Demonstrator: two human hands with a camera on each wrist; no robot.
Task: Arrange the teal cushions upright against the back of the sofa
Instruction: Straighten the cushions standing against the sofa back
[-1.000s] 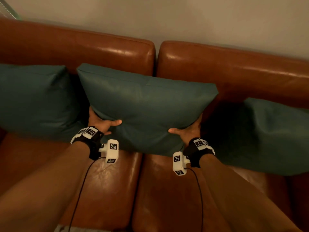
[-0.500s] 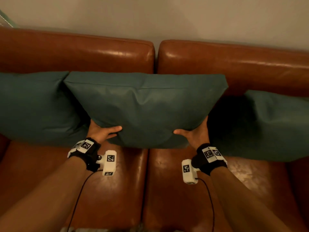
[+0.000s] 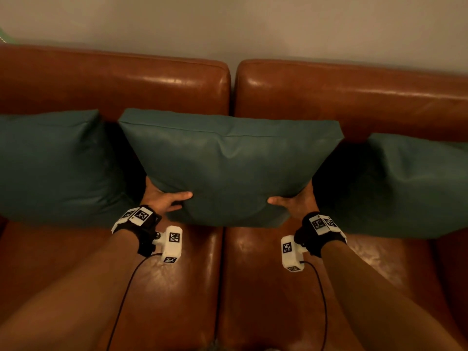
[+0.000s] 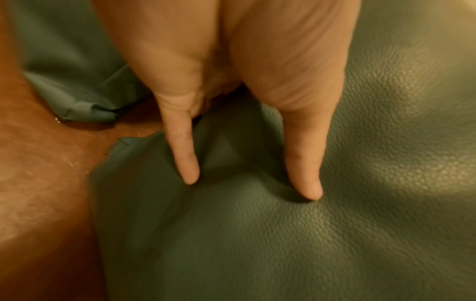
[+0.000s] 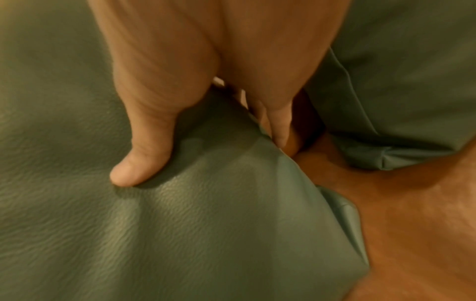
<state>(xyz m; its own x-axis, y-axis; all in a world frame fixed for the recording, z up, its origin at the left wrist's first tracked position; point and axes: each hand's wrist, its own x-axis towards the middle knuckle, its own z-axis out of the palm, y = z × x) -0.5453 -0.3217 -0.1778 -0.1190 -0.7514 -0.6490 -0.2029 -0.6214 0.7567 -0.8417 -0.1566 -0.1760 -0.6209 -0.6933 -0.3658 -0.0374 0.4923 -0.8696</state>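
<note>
Since a second ago the middle cushion [image 3: 228, 171] has swung from tilted, with its left top corner riding high, to level, and its lower edge has come down to the seat [image 3: 177, 287]; its top edge now lies against the sofa back [image 3: 354, 97], over the gap between the two back sections. I judge this cushion nearly placed, with only letting go left.

The left hand [image 3: 164, 201] grasps the cushion's lower left corner, thumb laid across the front and fingers tucked behind; in the left wrist view the fingers [image 4: 304, 163] dent the grained teal leather. The right hand [image 3: 293, 201] holds the lower right corner the same way, its thumb pressing a crease into the front.

Between the hands the cushion stands upright, plump, a soft fold running down its centre. Outside the left hand stands another teal cushion [image 3: 50, 168], and outside the right hand a third [image 3: 405, 188], both leaning on the back.
</note>
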